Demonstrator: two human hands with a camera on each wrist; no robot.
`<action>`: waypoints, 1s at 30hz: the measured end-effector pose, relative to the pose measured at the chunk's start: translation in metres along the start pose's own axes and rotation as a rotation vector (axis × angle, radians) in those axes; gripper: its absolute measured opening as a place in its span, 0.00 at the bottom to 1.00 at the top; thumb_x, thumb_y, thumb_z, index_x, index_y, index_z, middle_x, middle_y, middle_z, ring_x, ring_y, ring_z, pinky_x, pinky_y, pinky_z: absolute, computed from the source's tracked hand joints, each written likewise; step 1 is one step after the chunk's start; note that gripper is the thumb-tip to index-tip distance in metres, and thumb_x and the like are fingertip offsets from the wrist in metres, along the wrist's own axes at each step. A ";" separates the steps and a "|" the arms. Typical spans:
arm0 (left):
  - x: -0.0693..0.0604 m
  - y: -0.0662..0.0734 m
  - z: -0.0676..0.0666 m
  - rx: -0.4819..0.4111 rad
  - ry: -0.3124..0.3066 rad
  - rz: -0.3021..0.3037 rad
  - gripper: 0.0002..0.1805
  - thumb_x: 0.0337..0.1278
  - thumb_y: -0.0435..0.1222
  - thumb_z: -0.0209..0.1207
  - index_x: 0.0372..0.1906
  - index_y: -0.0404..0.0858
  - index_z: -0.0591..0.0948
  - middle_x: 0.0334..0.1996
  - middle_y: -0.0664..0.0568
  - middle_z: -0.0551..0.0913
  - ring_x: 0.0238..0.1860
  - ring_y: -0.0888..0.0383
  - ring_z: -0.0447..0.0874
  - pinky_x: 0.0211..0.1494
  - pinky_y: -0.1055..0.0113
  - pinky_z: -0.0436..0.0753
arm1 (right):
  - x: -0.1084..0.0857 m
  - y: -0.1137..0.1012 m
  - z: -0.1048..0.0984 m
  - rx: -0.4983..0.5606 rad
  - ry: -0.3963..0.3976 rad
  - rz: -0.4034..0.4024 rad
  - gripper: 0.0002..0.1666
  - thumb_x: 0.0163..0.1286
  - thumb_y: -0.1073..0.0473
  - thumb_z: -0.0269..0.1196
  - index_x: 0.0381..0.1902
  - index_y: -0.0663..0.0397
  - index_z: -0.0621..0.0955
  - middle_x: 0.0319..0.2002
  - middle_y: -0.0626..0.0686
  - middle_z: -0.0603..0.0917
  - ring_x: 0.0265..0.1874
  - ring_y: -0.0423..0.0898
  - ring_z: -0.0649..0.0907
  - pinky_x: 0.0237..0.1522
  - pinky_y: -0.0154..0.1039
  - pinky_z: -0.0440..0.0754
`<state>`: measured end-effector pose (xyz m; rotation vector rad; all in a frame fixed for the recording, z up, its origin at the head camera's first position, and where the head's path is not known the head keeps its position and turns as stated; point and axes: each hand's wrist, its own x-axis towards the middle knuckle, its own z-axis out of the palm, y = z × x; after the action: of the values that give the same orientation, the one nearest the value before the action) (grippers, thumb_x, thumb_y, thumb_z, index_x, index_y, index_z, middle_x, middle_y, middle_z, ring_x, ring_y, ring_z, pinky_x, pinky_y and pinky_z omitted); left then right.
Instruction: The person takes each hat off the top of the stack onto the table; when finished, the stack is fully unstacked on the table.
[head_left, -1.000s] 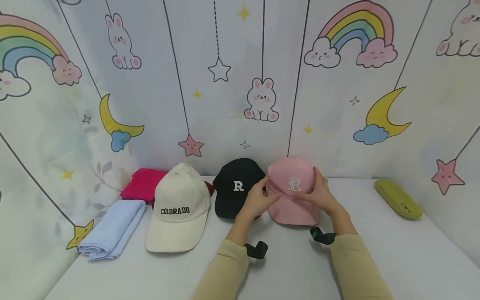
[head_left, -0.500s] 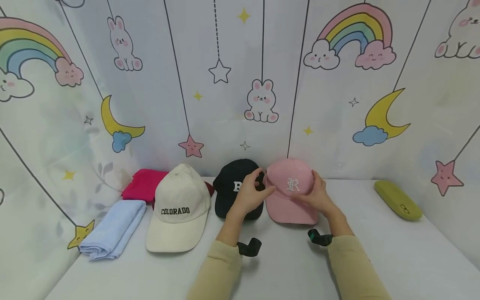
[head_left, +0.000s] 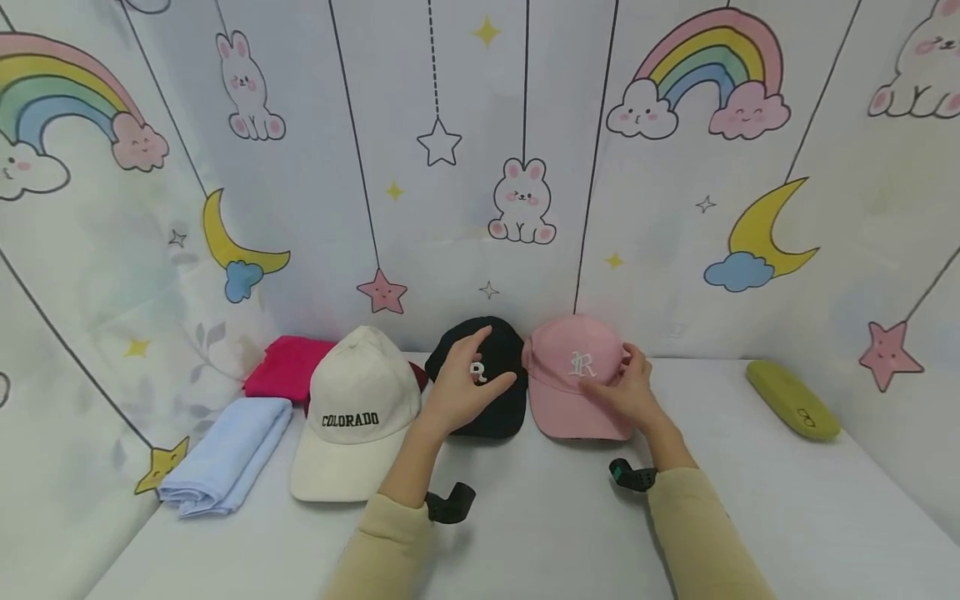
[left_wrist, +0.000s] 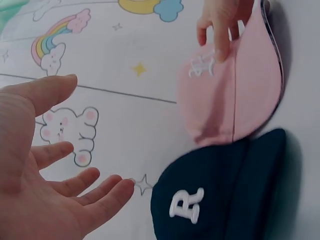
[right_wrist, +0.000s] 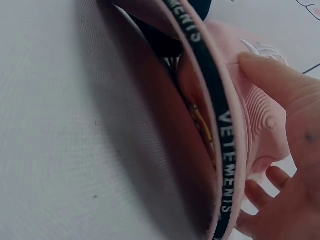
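In the head view a pink baseball cap with a white embroidered letter stands by the backdrop. My right hand holds its right side, thumb on the front of the crown and fingers at the side. The right wrist view looks under its brim, whose dark edge tape bears white lettering. Beside it, touching, sits a black cap with a white R. My left hand hovers before the black cap, holding nothing; the left wrist view shows its fingers spread and apart from both caps.
Left of the black cap stands a cream COLORADO cap, with something dark red partly hidden behind it. A folded light blue cloth and a red folded cloth lie farther left. A green glasses case lies at right.
My left hand has left the pink cap and moved left, in front of the black cap. The pink cap has shifted slightly left against the black cap, my right hand staying on it.
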<state>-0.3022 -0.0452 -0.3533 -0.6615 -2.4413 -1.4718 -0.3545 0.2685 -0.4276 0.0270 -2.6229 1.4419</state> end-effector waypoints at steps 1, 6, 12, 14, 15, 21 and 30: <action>-0.002 -0.001 -0.003 0.000 0.003 -0.001 0.43 0.60 0.44 0.69 0.77 0.44 0.63 0.74 0.43 0.62 0.66 0.45 0.71 0.62 0.48 0.77 | 0.000 0.001 0.000 -0.008 0.000 -0.001 0.69 0.62 0.41 0.73 0.78 0.53 0.37 0.69 0.69 0.50 0.68 0.64 0.61 0.68 0.61 0.62; -0.010 -0.007 -0.016 -0.003 0.026 0.014 0.43 0.59 0.43 0.70 0.77 0.44 0.63 0.73 0.44 0.63 0.66 0.45 0.71 0.64 0.49 0.76 | 0.001 0.003 -0.001 -0.013 0.004 -0.007 0.69 0.62 0.40 0.72 0.78 0.54 0.37 0.67 0.68 0.52 0.67 0.64 0.61 0.67 0.60 0.62; -0.022 -0.010 -0.034 -0.004 0.082 0.065 0.43 0.59 0.41 0.69 0.77 0.41 0.64 0.72 0.42 0.64 0.67 0.45 0.69 0.64 0.49 0.75 | 0.000 0.003 0.000 -0.012 0.015 -0.019 0.69 0.63 0.41 0.72 0.78 0.53 0.36 0.67 0.69 0.52 0.66 0.64 0.61 0.67 0.60 0.62; -0.025 -0.012 -0.040 -0.002 0.112 0.087 0.42 0.59 0.40 0.70 0.76 0.40 0.64 0.71 0.42 0.66 0.66 0.46 0.70 0.64 0.48 0.76 | 0.001 0.003 0.002 -0.018 0.023 -0.022 0.68 0.63 0.40 0.72 0.79 0.53 0.37 0.67 0.69 0.52 0.66 0.65 0.61 0.67 0.61 0.62; -0.026 -0.014 -0.044 0.004 0.126 0.095 0.42 0.59 0.40 0.70 0.76 0.40 0.64 0.71 0.43 0.66 0.66 0.46 0.70 0.64 0.48 0.76 | 0.001 0.002 0.002 -0.024 0.028 -0.024 0.68 0.63 0.40 0.71 0.79 0.53 0.37 0.67 0.70 0.52 0.66 0.65 0.61 0.66 0.62 0.63; -0.033 -0.020 -0.061 0.030 0.160 0.109 0.43 0.59 0.39 0.70 0.76 0.40 0.64 0.71 0.43 0.66 0.64 0.46 0.70 0.64 0.47 0.76 | 0.001 0.001 0.006 -0.063 0.055 -0.027 0.68 0.63 0.39 0.71 0.79 0.53 0.38 0.66 0.70 0.52 0.66 0.66 0.60 0.65 0.64 0.63; -0.044 -0.027 -0.083 0.078 0.202 0.073 0.43 0.58 0.35 0.70 0.77 0.39 0.63 0.72 0.43 0.65 0.65 0.44 0.71 0.63 0.47 0.76 | 0.002 0.000 0.003 -0.083 0.058 -0.049 0.69 0.62 0.39 0.72 0.78 0.54 0.38 0.67 0.71 0.50 0.67 0.66 0.56 0.65 0.66 0.61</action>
<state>-0.2802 -0.1400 -0.3525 -0.5503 -2.2839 -1.3380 -0.3572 0.2660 -0.4292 0.0395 -2.6131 1.2974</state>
